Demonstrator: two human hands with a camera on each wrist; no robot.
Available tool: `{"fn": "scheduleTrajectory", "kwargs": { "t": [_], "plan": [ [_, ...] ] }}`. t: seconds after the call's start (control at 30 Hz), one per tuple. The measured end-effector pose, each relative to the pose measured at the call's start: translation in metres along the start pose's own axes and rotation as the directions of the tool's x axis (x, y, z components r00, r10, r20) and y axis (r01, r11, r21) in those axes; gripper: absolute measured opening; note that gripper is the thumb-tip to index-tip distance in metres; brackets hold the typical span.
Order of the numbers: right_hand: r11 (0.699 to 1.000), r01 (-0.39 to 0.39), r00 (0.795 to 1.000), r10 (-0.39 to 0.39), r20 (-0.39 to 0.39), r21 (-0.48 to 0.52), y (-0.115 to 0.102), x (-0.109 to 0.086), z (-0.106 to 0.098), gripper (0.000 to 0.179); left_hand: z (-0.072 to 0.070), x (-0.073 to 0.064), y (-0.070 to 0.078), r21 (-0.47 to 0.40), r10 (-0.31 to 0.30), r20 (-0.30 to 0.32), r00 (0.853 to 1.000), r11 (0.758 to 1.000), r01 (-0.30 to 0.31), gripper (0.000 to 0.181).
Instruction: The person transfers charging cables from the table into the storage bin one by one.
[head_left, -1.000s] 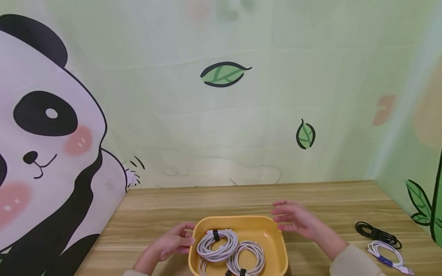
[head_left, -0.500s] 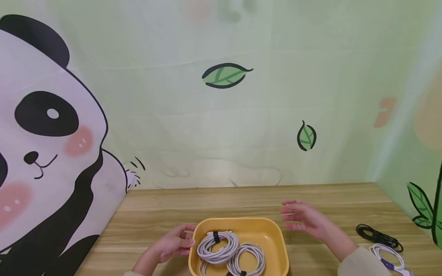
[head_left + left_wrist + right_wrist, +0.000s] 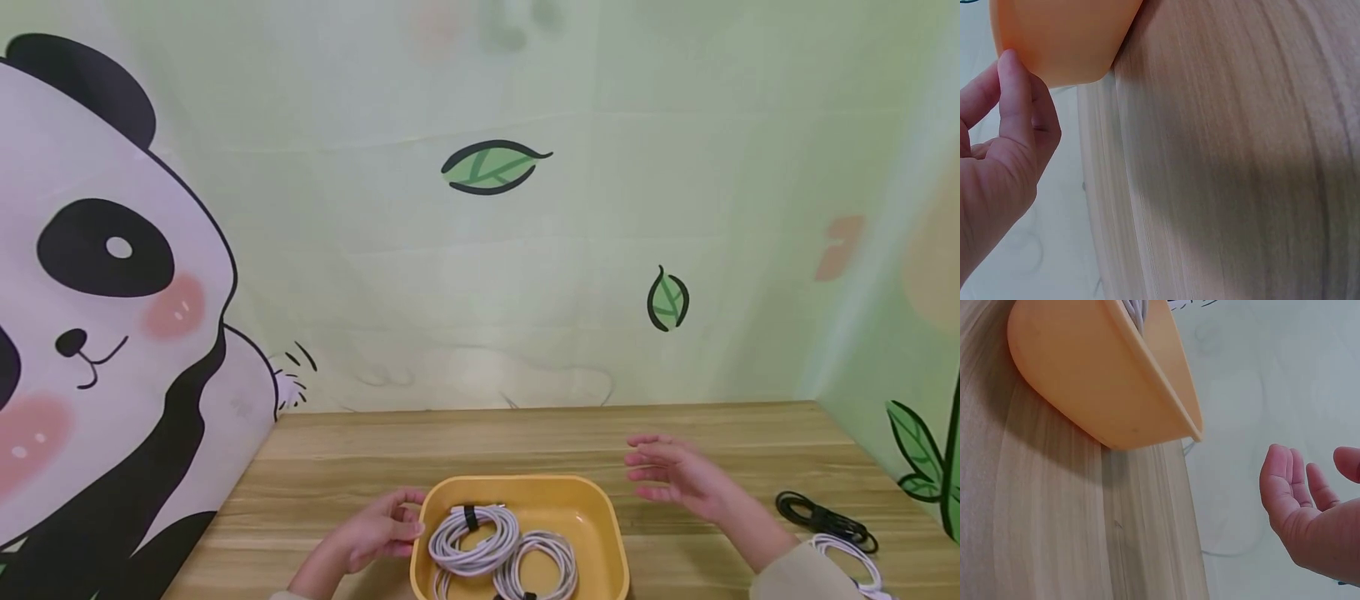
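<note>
A yellow plastic bin [image 3: 592,500] stands at the table's front, holding two coiled pale grey cables [image 3: 472,542] bundled with black straps. My left hand [image 3: 378,529] is at the bin's left side, thumb and bent fingers at its rim. In the left wrist view, a fingertip [image 3: 1010,59] meets the outer wall just below the rim. To the right of the bin, apart from it, my right hand [image 3: 682,479] hovers with relaxed fingers and holds nothing. The right wrist view shows the loosely bent fingers [image 3: 1279,481] beyond the bin's corner.
On the table's right side lie a coiled black cable [image 3: 825,517] and a coiled white cable [image 3: 862,558], close together. The wooden table [image 3: 337,450] runs back to a wall sheet [image 3: 375,275] printed with a panda and leaves.
My right hand has moved away from the bin's right rim, toward the right. The left hand stays at the left rim. The whole head view has shifted slightly.
</note>
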State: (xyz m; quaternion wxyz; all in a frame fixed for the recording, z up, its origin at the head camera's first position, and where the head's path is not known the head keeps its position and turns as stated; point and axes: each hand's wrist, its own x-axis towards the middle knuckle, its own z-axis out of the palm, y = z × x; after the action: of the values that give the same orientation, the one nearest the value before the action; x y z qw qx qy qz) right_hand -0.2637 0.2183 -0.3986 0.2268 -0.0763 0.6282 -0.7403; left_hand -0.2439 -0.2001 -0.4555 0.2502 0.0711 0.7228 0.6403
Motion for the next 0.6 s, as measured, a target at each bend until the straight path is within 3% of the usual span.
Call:
{"fn": "scheduleTrajectory", "kwargs": {
  "t": [0.6],
  "plan": [
    [0.999, 0.038, 0.999, -0.038, 0.002, -0.014, -0.012, -0.01, -0.019, 0.012, 0.001, 0.0, 0.0, -0.001, -0.012, -0.016, 1.0, 1.0, 0.012, 0.047]
  ]
}}
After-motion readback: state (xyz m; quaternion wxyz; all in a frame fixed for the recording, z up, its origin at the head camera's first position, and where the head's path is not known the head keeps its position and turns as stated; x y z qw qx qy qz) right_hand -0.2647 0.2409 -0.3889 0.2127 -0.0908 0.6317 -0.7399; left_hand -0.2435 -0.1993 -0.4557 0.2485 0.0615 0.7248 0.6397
